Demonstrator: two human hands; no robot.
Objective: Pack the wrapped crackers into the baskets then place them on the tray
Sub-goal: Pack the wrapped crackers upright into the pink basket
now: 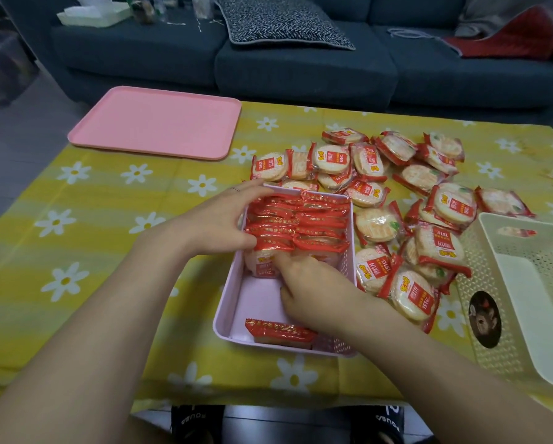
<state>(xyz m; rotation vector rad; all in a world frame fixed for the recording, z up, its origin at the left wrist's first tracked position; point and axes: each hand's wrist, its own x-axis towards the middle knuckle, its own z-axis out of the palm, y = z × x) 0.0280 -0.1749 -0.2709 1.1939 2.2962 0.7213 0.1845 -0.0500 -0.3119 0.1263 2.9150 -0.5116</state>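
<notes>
— Wrapped crackers (296,219) stand on edge in rows at the pink basket's (225,315) far end; loose ones (429,200) lie to my right.

— Your hands?

— Left hand (217,219) spread, bracing the row. Right hand (304,283), nearer the pile, presses fingertips on a packet (264,265).

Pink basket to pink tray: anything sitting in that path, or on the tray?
Nothing visible. The pink tray lies bare at the table's far left, and only tablecloth shows between it and the pink basket. The loose cracker pile lies right of the basket, off that path.
</notes>
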